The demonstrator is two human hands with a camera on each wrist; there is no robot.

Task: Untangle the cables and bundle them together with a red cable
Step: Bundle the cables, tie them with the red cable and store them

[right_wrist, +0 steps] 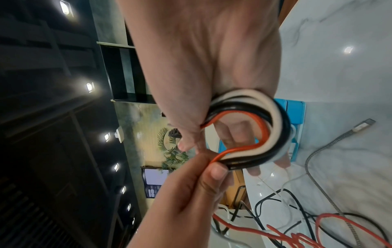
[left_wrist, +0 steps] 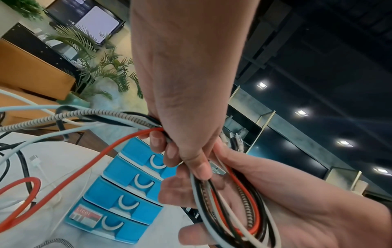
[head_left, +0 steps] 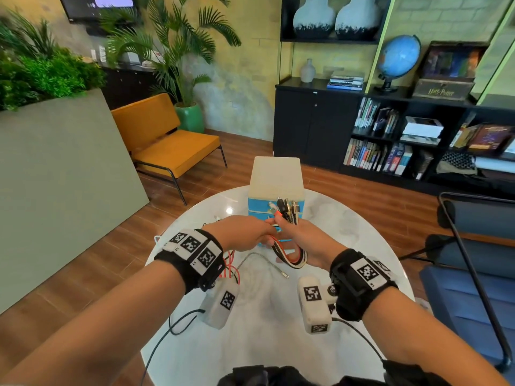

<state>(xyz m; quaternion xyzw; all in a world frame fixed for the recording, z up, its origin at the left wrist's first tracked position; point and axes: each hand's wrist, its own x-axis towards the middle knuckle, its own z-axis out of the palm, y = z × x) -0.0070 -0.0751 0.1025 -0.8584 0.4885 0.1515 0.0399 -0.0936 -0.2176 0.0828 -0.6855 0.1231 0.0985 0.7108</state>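
Observation:
Both hands meet above the round white table [head_left: 264, 344]. My right hand [head_left: 306, 240] grips a folded bundle of black, white and red cables [head_left: 294, 259]; their plug ends [head_left: 287, 210] stick up above its fist. A loop of the bundle [right_wrist: 273, 120] hangs below that hand. My left hand [head_left: 245, 232] pinches the same strands [left_wrist: 214, 198] right beside the right hand, thumb [right_wrist: 216, 172] pressed on them. The red cable [left_wrist: 118, 144] runs from the left hand's fingers down to loose coils [right_wrist: 331, 219] on the table.
A blue drawer unit with a white top [head_left: 274, 179] stands just behind the hands. A braided metal cable [head_left: 257, 256] and tangled black and white leads [right_wrist: 282, 201] lie on the table. A blue chair [head_left: 473, 288] is at the right.

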